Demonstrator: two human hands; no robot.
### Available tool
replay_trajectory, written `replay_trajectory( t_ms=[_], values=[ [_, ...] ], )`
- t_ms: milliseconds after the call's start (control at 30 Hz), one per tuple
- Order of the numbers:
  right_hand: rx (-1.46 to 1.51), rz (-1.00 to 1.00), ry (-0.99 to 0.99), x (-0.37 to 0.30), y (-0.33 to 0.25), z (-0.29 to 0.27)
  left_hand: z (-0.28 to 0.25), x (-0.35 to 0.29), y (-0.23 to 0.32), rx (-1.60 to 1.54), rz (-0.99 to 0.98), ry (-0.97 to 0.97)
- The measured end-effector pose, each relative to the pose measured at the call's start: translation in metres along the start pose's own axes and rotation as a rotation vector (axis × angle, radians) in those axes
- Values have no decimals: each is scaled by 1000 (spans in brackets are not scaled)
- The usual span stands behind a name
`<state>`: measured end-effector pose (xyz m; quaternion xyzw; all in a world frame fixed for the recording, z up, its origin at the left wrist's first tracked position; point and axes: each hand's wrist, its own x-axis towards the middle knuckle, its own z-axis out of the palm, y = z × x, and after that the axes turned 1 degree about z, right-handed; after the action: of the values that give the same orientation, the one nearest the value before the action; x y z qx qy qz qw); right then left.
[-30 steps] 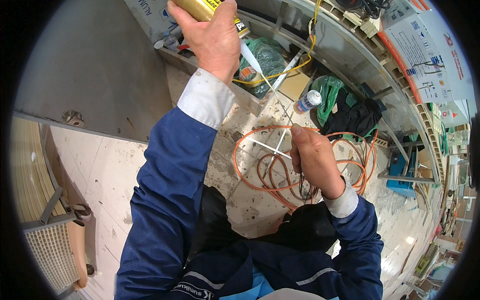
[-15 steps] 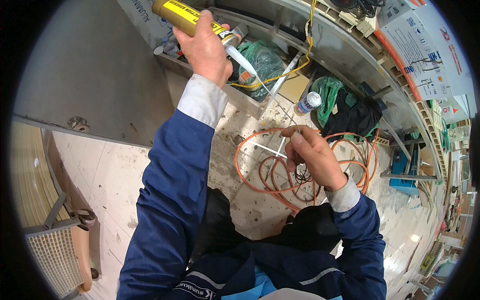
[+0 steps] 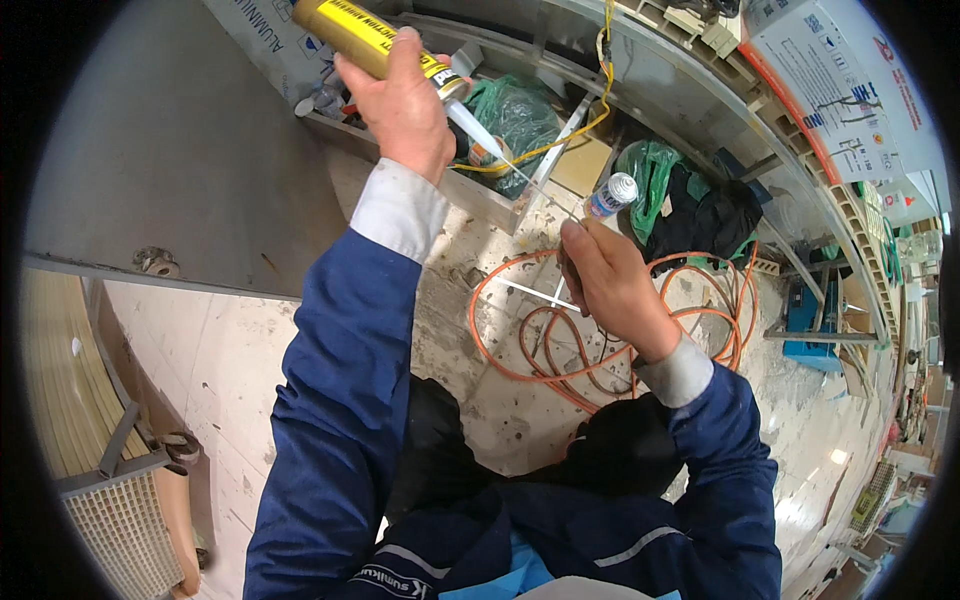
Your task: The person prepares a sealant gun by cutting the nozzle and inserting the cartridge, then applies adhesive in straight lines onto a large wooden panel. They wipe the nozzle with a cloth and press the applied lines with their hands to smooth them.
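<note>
High on the left, my left hand is closed round a gold and yellow adhesive cartridge. Its white tapered nozzle slants down to the right. A thin wire runs from the nozzle tip to my right hand, whose fingers are shut on it with the thumb on top. Whether the wire enters the nozzle is too small to tell. Just beyond my right hand stands a white and blue spray can on the floor.
An orange hose lies coiled on the tiled floor below my right hand. Behind are a tray holding a green plastic bag, and a dark cloth. A grey panel stands left, a carton upper right.
My right hand has turned over and closed more tightly; the dark wire coil that hung beneath it is now mostly hidden. The cartridge has shifted slightly left with my left hand.
</note>
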<state>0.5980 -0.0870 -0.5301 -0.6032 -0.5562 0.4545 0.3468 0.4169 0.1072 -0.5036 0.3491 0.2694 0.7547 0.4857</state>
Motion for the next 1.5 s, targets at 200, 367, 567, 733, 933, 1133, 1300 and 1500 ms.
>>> replay_trajectory(
  t_ms=[200,367,567,733,933,1133,1300,1500],
  values=[
    [-15,206,33,4,-1,3,-5,3,-1,21,40,90],
    [-47,-24,27,19,8,9,13,-24,-21,117,-11,-67],
    [-91,-9,60,7,20,-2,7,-11,-17,48,57,20],
    [-110,-78,37,13,19,0,12,-26,-23,88,-20,-42],
    [-224,11,49,5,22,-9,2,-9,-7,105,98,184],
    [-220,-131,-56,7,34,-16,-10,-7,-30,129,-41,6],
    [-151,28,-14,-12,94,-54,-55,47,-5,-10,-125,302],
    [304,490,205,-4,166,-69,-67,48,-2,-26,-147,284]
  ],
)
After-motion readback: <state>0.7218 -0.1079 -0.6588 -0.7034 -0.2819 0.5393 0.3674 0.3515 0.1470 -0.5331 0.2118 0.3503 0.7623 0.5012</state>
